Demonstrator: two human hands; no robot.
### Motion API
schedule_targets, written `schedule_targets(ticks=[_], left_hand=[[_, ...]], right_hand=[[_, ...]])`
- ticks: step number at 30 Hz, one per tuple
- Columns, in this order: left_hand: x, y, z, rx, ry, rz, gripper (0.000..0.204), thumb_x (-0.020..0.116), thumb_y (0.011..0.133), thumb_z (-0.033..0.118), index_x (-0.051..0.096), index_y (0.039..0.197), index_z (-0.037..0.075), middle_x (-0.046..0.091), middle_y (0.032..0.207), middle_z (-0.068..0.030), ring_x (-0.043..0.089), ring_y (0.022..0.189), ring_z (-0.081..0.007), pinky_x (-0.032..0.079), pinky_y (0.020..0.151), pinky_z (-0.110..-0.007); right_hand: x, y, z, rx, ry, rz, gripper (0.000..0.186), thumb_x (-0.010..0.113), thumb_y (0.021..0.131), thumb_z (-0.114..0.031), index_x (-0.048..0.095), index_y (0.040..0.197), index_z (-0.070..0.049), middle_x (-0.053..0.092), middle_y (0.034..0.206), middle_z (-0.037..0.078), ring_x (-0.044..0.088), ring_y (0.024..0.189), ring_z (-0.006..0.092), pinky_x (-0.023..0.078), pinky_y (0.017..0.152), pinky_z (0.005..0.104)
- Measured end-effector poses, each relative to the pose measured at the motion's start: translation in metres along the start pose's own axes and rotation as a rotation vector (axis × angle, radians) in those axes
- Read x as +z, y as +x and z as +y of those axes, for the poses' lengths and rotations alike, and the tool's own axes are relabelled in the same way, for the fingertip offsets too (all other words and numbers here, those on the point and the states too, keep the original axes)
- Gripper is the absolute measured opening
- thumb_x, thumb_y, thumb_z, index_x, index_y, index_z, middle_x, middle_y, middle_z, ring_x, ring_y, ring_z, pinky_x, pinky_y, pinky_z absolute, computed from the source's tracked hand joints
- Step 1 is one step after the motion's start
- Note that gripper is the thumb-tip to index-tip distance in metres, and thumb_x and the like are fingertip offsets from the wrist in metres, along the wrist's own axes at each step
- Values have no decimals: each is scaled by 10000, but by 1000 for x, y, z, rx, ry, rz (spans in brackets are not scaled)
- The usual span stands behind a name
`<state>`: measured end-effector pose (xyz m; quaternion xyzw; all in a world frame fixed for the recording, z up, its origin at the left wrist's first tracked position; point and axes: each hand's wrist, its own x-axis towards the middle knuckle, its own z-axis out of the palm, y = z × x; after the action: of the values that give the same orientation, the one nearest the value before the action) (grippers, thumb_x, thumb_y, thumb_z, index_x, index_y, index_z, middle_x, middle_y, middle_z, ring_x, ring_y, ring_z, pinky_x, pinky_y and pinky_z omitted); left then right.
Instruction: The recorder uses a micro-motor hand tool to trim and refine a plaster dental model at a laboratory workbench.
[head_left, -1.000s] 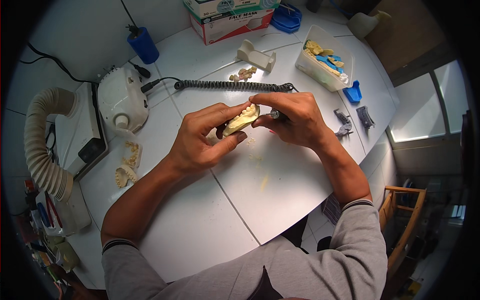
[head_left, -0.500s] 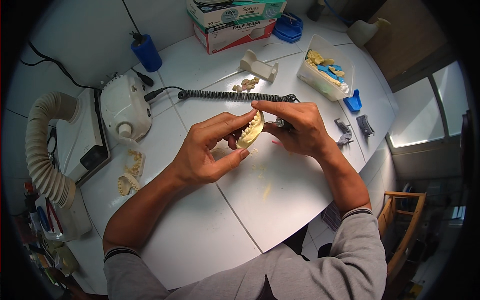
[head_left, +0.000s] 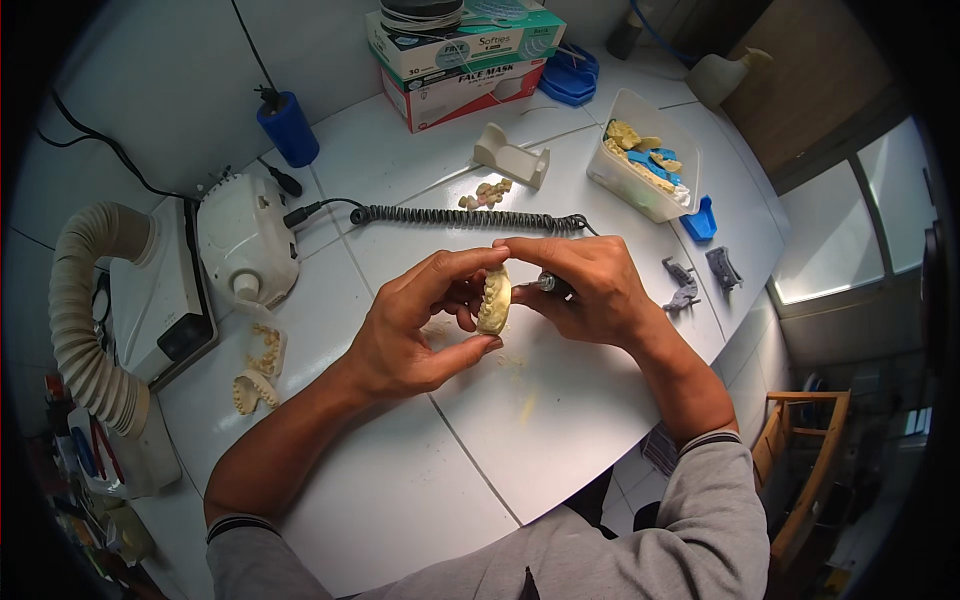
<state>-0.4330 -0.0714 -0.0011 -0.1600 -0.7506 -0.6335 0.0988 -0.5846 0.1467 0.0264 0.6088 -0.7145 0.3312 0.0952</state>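
A pale yellow dental cast (head_left: 493,300) is held nearly upright over the middle of the tiled worktop, its row of teeth visible. My left hand (head_left: 428,325) grips it between fingers and thumb from the left. My right hand (head_left: 585,290) is closed around a metal rotary handpiece (head_left: 550,283) on the cast's right; its fingertips touch the cast's upper end. The working tip is hidden behind the cast and fingers. A coiled black cord (head_left: 465,218) links the handpiece to a white motor unit (head_left: 245,245). Pale shavings lie below the hands.
A suction hose (head_left: 75,310), cast pieces (head_left: 250,392), a plastic tub (head_left: 620,195), grey blocks (head_left: 723,268), a cradle (head_left: 510,158), loose bits (head_left: 485,195), a blue tray (head_left: 700,220), stacked boxes (head_left: 460,95) and a blue cylinder (head_left: 290,130) surround my hands. A wooden chair (head_left: 810,460) stands right.
The cast has turned from slanted to nearly upright, with its teeth row now facing more to the left. Both hands and the whole scene sit slightly lower in the picture.
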Motion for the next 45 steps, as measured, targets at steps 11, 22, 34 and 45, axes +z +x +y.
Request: schedule_targets(ticks=[11,22,34,45], left_hand=[[1,-7,-2,0,129,136,812,890,847,-34,481,1548,-4,683,1241,-128,726,1059,-155,614,979,-324],[0,-5,2,-85,-93,84,870,806,863,-80,388,1624,-19,443,1651,-214,684,1252,-203,586,1141,-394],[4,0,2,40,8,97,781,902,870,19,542,1563,4,537,1543,-196,754,1180,-262,688,988,-368],[1,-2,1,-9,-41,56,758,946,846,40,585,1509,-21,542,1433,-174,721,1180,-222,715,946,-343]], right_hand=[[-8,0,-13,110,-62,-142,255,761,1023,-382,678,1045,-142,658,805,33,672,640,253,504,564,396],[-14,6,-12,17,-50,-136,269,861,874,-263,687,996,-99,611,791,49,628,668,268,490,609,400],[-6,3,-22,23,-98,-164,412,805,943,-515,662,974,-130,577,781,33,634,614,242,482,560,387],[-6,3,-22,28,-177,-141,544,802,889,-641,641,878,-122,557,692,15,605,526,222,448,493,380]])
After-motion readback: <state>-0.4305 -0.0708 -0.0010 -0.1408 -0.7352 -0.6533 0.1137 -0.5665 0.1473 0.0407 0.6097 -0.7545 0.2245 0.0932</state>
